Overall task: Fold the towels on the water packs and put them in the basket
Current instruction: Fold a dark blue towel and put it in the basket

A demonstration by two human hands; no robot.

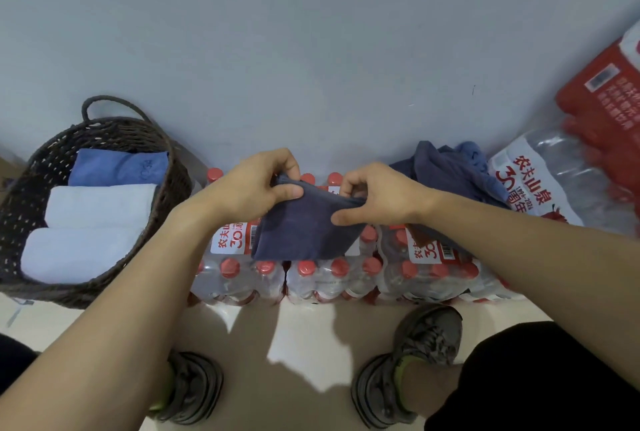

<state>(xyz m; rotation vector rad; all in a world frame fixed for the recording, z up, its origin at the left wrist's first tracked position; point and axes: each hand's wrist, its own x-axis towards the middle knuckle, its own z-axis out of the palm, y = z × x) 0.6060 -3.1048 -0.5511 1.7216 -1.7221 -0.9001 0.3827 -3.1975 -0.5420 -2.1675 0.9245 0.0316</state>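
A dark woven basket (104,140) with a loop handle sits on the floor at far left, against a pale blue wall (311,32). Inside it lie three folded towels: a blue one (117,167) at the back and two pale ones (100,202) in front.

Right of the basket, shrink-wrapped water packs (311,275) of red-capped bottles line the wall. Their white and red labels show Chinese characters, "农夫山泉", and a large "30".

Above the packs, the left hand (252,185) and the right hand (377,198) each pinch the top edge of a dark navy towel (304,226) between thumb and curled fingers; it hangs down, folded, over the packs.

Further right, a heap of unfolded navy and blue towels (446,167) rests on the packs. At far right another pack (540,185) leans, printed "农夫山泉", "30" and "1996-2026".

At the bottom, two grey trainers (415,361) stand on the cream floor (304,344).
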